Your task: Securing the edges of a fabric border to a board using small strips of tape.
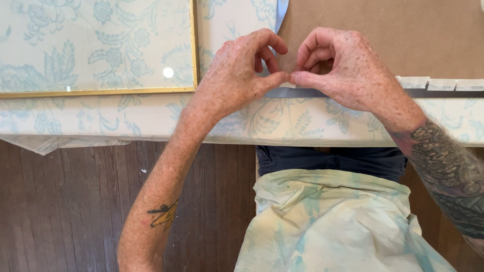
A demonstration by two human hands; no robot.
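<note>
My left hand (237, 70) and my right hand (343, 65) meet at the near edge of a brown backing board (383, 35). Both thumbs and forefingers pinch together at a small piece of pale tape (288, 79) on the board's edge. Along that edge runs a dark grey frame strip (443, 93). More pale tape pieces (428, 83) sit on the board's edge to the right of my right hand. Whatever lies under the fingertips is hidden.
A pane of glass with a thin gold rim (101, 90) lies at the left on a floral cloth-covered table (151, 118). The table's front edge runs across the view; dark wooden floorboards (65, 206) show below it.
</note>
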